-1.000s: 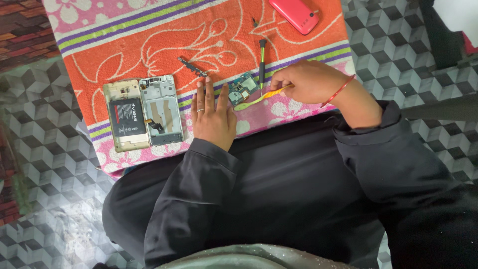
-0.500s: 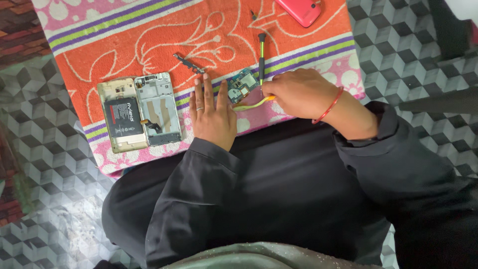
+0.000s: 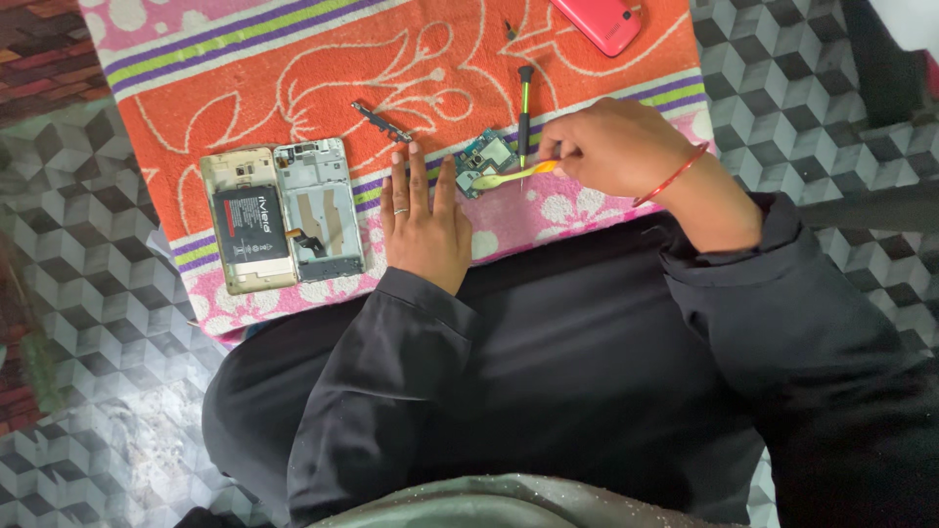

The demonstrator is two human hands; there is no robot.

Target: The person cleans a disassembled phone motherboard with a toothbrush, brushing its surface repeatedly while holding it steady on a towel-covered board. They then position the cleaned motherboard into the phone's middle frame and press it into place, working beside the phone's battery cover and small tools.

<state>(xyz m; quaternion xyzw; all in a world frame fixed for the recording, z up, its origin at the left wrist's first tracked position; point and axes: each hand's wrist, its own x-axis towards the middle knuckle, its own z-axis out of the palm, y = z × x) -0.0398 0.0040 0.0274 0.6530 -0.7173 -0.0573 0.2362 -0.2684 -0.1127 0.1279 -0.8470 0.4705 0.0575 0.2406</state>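
Pinching a yellow plastic pry tool (image 3: 514, 175), right hand (image 3: 611, 147) is curled shut around its handle; tip rests against a small blue-green circuit board (image 3: 486, 156) lying on the orange patterned cloth (image 3: 293, 88). Left hand (image 3: 423, 220): flat on the cloth, fingers loosely spread, just left of the board. Nearby: black-and-green screwdriver (image 3: 524, 108), thin metal bracket (image 3: 383, 123), opened phone with battery (image 3: 282, 213), pink phone (image 3: 599, 22).
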